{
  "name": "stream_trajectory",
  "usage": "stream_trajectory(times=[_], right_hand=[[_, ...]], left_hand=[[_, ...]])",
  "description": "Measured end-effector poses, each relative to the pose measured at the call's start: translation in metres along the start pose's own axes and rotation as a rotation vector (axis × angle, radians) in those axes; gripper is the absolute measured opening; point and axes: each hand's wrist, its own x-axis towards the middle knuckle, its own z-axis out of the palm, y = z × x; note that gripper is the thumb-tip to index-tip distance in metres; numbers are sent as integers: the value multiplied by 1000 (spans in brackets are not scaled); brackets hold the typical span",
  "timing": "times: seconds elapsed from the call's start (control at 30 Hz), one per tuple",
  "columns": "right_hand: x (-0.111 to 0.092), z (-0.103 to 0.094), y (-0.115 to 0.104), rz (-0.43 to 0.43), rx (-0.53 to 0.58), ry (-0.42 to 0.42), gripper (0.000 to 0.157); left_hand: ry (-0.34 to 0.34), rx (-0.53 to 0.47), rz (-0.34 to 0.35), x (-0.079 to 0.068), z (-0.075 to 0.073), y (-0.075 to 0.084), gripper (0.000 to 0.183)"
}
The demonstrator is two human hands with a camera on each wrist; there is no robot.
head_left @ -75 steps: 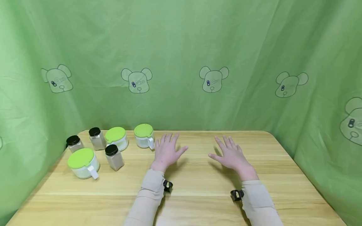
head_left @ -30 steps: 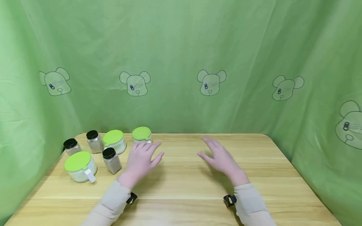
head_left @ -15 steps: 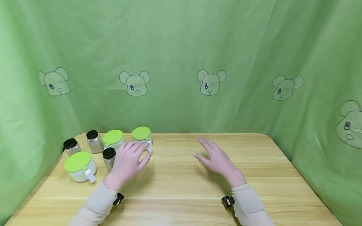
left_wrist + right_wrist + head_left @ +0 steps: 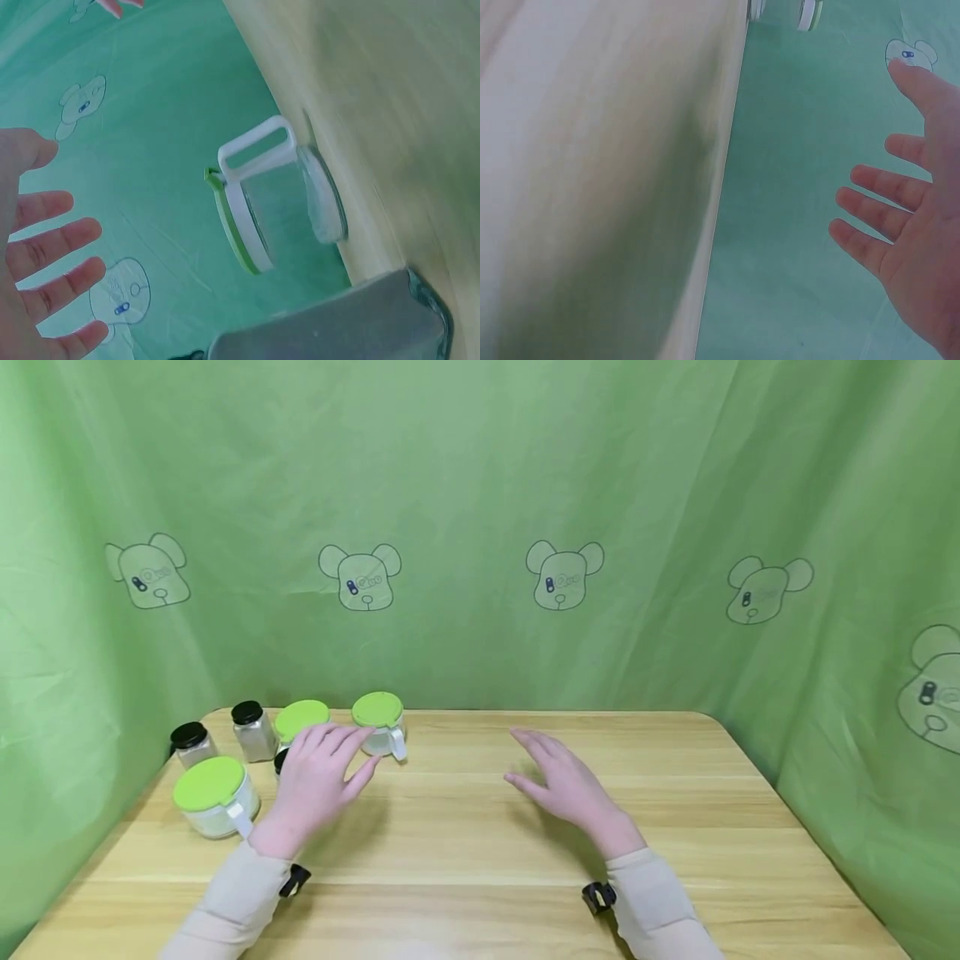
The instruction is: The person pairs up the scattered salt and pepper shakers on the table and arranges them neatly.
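My left hand (image 4: 313, 781) hovers over the left part of the table, fingers loosely bent and holding nothing. It hides most of a black-lidded jar (image 4: 280, 762) and part of a green-lidded seasoning pot (image 4: 302, 718). Just beyond its fingertips stands another green-lidded pot (image 4: 378, 710) with a white handle; the left wrist view shows this clear pot (image 4: 281, 206) side-on, apart from the hand. My right hand (image 4: 573, 793) hangs above the table's right half with thumb and fingers spread apart, touching nothing. In the right wrist view its bare fingers (image 4: 885, 214) are slightly bent.
A larger green-lidded pot (image 4: 217, 797) stands at the left, its handle towards me. Two more black-lidded jars, one (image 4: 193, 743) near the left edge and one (image 4: 253, 731) farther back, stand behind it. A green curtain (image 4: 465, 527) surrounds the wooden table (image 4: 480, 843).
My left hand has moved left from mid-table to over the jars, covering the front black-lidded one. My right hand has shifted slightly left, its fingers turning inward. The pots and jars stay put.
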Motion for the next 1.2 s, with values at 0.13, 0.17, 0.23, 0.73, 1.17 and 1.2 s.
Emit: stream_trajectory(times=[0.13, 0.17, 0.23, 0.73, 1.17, 1.2], right_hand=[[0, 1, -4, -13, -3, 2, 69], [-1, 1, -4, -16, -3, 3, 69], [0, 2, -6, -21, -6, 1, 68], [1, 10, -27, -62, -5, -56, 69], [9, 19, -57, -94, 62, -117, 68], [10, 20, -59, -101, 63, -122, 68]], left_hand=[[-13, -2, -26, 0, -3, -5, 44], [-19, 0, -34, 0, -4, -7, 45], [-30, -5, -51, 0, -5, -11, 47], [-97, 60, -122, -5, -14, -34, 54], [-89, 101, -177, -8, -15, -52, 59], [-98, 101, -186, -8, -15, -53, 60]])
